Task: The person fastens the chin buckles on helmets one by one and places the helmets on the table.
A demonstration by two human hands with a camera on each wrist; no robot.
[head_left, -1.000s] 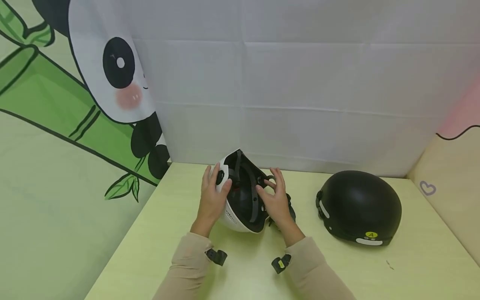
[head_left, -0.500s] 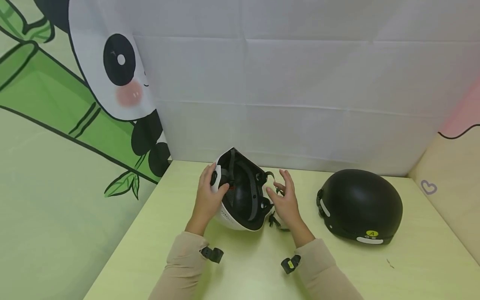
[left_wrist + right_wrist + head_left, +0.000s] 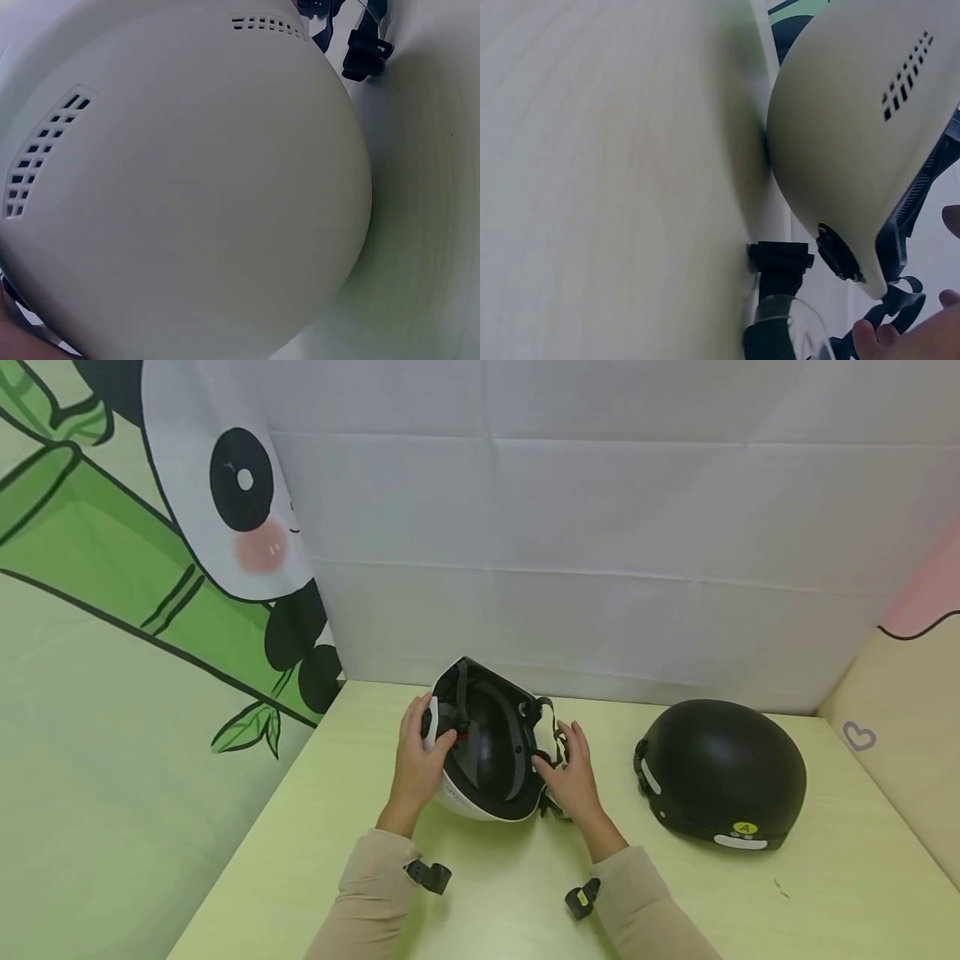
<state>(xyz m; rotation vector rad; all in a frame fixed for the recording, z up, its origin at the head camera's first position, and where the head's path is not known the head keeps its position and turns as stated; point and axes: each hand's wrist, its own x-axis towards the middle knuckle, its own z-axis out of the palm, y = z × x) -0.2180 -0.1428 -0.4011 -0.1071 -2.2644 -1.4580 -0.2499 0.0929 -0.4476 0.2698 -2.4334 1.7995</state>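
A white helmet [image 3: 202, 172] stands tipped on the table, its black padded inside [image 3: 491, 743] turned toward me. My left hand [image 3: 417, 767] grips its left rim, thumb on the inner side and fingers on the outside, beside a round black fitting. My right hand [image 3: 573, 781] is at the opposite rim, thumb tip right at the edge and fingers loosely bent beside the black chin strap [image 3: 906, 304]. A black buckle [image 3: 780, 256] on the strap lies against the table. The right fingers partly overlap the strap in the right wrist view.
To the right a matte black helmet [image 3: 723, 772] sits dome up, with a yellow sticker [image 3: 745, 828] and light reflective strips. Behind the pale wooden table [image 3: 495, 893] hangs a white cloth [image 3: 585, 527]. A wall with a painted panda [image 3: 225, 485] rises at the left.
My right hand moved away from the rim to the right, then came back lower beside the strap. The white helmet shifted slightly left with my left hand still gripping it.
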